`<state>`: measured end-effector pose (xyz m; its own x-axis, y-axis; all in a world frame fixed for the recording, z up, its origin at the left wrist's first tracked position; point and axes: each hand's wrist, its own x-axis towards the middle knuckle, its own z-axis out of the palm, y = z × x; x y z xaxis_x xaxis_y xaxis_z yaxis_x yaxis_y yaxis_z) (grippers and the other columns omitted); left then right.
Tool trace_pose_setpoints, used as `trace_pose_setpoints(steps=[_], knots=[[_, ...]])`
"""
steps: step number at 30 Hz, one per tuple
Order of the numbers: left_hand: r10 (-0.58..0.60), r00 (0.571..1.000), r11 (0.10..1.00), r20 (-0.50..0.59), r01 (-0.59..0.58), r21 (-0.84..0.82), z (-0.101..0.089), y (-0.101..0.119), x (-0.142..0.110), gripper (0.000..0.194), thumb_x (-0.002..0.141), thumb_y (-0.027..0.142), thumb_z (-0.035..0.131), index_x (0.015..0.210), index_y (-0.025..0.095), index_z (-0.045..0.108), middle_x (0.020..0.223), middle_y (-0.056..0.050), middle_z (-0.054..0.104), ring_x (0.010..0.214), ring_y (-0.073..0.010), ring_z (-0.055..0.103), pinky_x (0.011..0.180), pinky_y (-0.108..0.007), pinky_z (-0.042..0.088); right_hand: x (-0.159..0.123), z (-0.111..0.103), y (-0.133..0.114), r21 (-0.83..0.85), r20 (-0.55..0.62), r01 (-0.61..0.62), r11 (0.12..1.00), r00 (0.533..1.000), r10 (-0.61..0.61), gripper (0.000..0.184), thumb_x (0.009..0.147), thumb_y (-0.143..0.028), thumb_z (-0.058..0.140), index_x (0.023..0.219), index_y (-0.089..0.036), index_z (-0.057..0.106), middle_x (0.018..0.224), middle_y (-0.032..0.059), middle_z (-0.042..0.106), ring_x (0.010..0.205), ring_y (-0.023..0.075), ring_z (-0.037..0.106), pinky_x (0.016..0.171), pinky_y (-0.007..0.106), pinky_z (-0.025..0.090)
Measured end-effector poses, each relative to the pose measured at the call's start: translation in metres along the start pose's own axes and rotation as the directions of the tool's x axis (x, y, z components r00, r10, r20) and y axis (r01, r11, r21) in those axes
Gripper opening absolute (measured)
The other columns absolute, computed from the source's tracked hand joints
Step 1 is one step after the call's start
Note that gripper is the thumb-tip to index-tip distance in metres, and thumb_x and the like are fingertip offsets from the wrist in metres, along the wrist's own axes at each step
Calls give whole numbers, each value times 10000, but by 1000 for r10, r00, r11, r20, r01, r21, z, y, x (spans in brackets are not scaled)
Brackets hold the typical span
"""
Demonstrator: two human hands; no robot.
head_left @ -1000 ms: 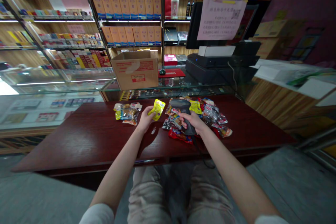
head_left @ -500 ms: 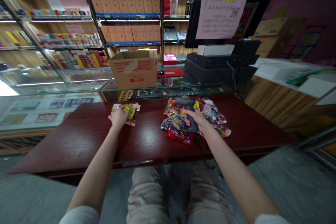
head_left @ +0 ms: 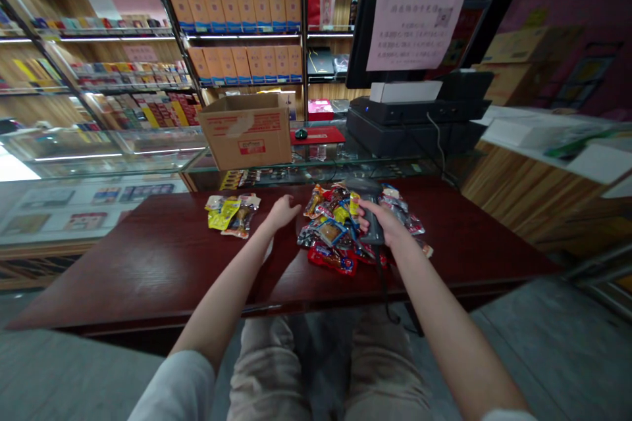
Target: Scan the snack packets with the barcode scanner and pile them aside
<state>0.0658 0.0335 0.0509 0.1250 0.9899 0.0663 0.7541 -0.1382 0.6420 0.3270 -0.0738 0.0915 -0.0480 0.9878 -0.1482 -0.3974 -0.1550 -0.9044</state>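
Observation:
My left hand [head_left: 283, 212] is over the middle of the dark red table [head_left: 162, 263], fingers stretched to the right with nothing seen in them. Left of it lies a small group of snack packets [head_left: 224, 214], one of them bright yellow. To its right is a larger pile of shiny snack packets [head_left: 330, 231], in red, yellow, blue and clear wrappers. My right hand [head_left: 381, 218] grips a dark grey barcode scanner [head_left: 374, 232] by its handle, above that pile. A cable hangs from the scanner over the table's front edge. The scanner and my right hand hide part of the pile.
Behind the table stands a glass counter with an open cardboard box [head_left: 247, 135], a mouse [head_left: 301, 134] on a red mat, and a monitor [head_left: 360, 39] bearing a paper notice. Shelves of boxed goods rise behind. A wooden-sided counter [head_left: 518, 177] is at the right.
My left hand has let go of the packets at the left and moved right, towards the larger pile. The scanner in my right hand has shifted slightly to the right.

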Motion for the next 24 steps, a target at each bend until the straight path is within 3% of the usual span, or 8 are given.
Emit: trace_pose_setpoints(steps=[5, 8, 11, 17, 21, 24], knots=[[-65, 994, 996, 93, 71, -62, 45, 25, 32, 258, 699, 259, 781, 877, 120, 657, 936, -136, 722, 923, -277, 682, 753, -301, 490, -12, -3, -3, -15, -12, 16, 1000, 1000, -16, 323, 661, -306, 803, 848, -190, 567, 581, -77, 500, 398, 50, 397, 362, 192, 356], [-89, 991, 987, 102, 101, -124, 56, 26, 44, 219, 634, 206, 811, 748, 125, 643, 790, -108, 698, 846, -275, 682, 695, -299, 481, -16, -6, -4, -26, -22, 21, 999, 1000, -21, 337, 658, -323, 802, 844, -187, 555, 586, -78, 508, 394, 46, 400, 367, 195, 364], [-93, 992, 966, 86, 111, -234, 61, 23, 47, 226, 610, 195, 819, 739, 130, 644, 676, -55, 653, 747, -235, 663, 636, -282, 479, -18, -8, -2, -36, -20, 24, 999, 999, -25, 353, 656, -334, 806, 854, -186, 554, 589, -77, 517, 389, 47, 409, 370, 197, 364], [-54, 997, 871, -49, 23, -491, 51, 12, 39, 218, 680, 170, 727, 874, 143, 630, 690, 9, 588, 594, -127, 578, 563, -250, 483, -22, -8, 0, -59, -22, -18, 998, 1000, 17, 372, 664, -366, 820, 780, -200, 508, 551, -75, 503, 388, 55, 419, 365, 199, 349], [-23, 990, 796, -139, -66, -602, 31, -2, 24, 218, 696, 198, 699, 876, 166, 579, 754, 6, 600, 654, -124, 611, 614, -248, 516, -22, -5, 1, -70, -11, 13, 997, 1000, -14, 368, 655, -366, 826, 779, -188, 528, 579, -71, 515, 391, 50, 419, 361, 199, 362], [1, 988, 644, -153, -118, -756, 16, -15, 8, 306, 714, 292, 710, 941, 186, 535, 826, -6, 646, 704, -146, 655, 650, -282, 542, -19, 1, 5, -60, 28, 30, 998, 999, -28, 351, 659, -355, 815, 852, -179, 580, 596, -72, 520, 398, 50, 423, 360, 192, 371]])
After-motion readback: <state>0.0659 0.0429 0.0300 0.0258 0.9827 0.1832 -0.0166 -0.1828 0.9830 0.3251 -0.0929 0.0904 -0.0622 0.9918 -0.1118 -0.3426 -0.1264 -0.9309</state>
